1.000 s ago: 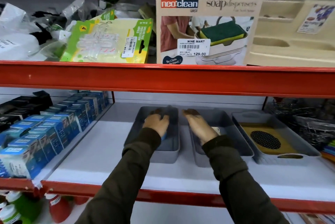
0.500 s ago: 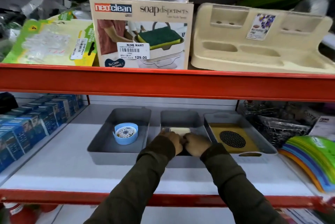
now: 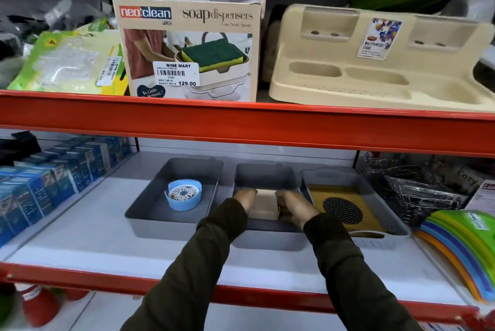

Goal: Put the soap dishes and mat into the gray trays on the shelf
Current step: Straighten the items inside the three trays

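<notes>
Nearest the camera, two dark olive sleeves are reaching over the red front rail [image 3: 187, 289] of the white shelf [image 3: 80, 239] and meeting inside the middle gray tray [image 3: 267, 242]. The left hand [image 3: 245, 200] and right hand [image 3: 293, 208] are sitting at opposite ends of a cream rectangular soap dish [image 3: 263, 206], fingers curled down over its short sides and pinching it between them. Holding it from both ends is keeping it level and square to the tray walls, which suggests it is being settled or straightened on the tray floor; whether its base is already touching the floor cannot be told, since the hands are covering its edges.

To the left, the left gray tray [image 3: 150, 220] is holding a round blue soap dish [image 3: 184, 194] with a patterned disc in it, lying free near the tray's middle, so that item looks finished. To the right, the handled gray tray [image 3: 375, 241] is carrying the yellow mat [image 3: 318, 192] with its dark perforated circle, lying flat and filling the floor, as a mat of that footprint would need the widest tray.

Farther back, the rear of the middle tray is standing bare. Above, on the upper shelf, a neo clean soap dispenser box [image 3: 187, 49] and a beige multipurpose stand [image 3: 375, 62] are resting as ordinary stock, outside the task.
</notes>
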`<action>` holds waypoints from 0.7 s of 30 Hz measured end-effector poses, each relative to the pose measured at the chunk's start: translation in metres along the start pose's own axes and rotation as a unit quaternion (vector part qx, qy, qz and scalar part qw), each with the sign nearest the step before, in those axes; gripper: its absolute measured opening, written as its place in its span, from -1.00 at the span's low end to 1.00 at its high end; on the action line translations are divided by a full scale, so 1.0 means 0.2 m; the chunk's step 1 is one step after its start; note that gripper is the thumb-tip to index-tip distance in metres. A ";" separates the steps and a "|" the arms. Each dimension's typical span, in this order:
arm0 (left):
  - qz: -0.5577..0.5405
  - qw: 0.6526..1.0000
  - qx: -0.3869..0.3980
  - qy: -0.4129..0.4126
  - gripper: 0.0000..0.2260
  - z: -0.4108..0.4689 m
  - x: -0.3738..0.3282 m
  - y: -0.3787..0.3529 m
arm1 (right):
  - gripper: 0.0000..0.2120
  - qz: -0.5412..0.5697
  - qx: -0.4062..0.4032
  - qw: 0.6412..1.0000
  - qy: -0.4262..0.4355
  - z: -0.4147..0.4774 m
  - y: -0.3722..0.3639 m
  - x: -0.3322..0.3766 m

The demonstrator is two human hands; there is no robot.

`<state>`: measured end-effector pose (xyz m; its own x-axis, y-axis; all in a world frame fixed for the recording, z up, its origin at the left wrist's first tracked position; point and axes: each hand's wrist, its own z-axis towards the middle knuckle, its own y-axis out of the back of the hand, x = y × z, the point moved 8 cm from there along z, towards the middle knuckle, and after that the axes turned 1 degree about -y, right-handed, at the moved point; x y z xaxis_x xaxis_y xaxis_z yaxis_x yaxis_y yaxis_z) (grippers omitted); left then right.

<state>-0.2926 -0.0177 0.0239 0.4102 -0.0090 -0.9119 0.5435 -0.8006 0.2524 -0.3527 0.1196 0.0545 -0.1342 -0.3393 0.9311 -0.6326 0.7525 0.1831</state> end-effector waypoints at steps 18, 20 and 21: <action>0.324 0.892 0.096 -0.299 -0.72 -0.56 -0.52 -0.82 | -0.59 -0.358 -0.072 0.927 0.090 -0.34 0.86 -0.04; 0.397 0.869 0.093 -0.279 -0.78 -0.55 -0.48 -0.92 | -0.60 -0.415 -0.078 0.903 0.076 -0.33 0.87 -0.09; 0.432 0.858 0.086 -0.264 -0.78 -0.54 -0.47 -0.96 | -0.60 -0.438 -0.085 0.891 0.084 -0.34 0.88 -0.10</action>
<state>-0.3564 0.2018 0.0957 0.1924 -0.8772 -0.4399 0.0698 -0.4349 0.8978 -0.4094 0.2965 0.0888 0.4785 -0.7602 0.4396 -0.3116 0.3210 0.8943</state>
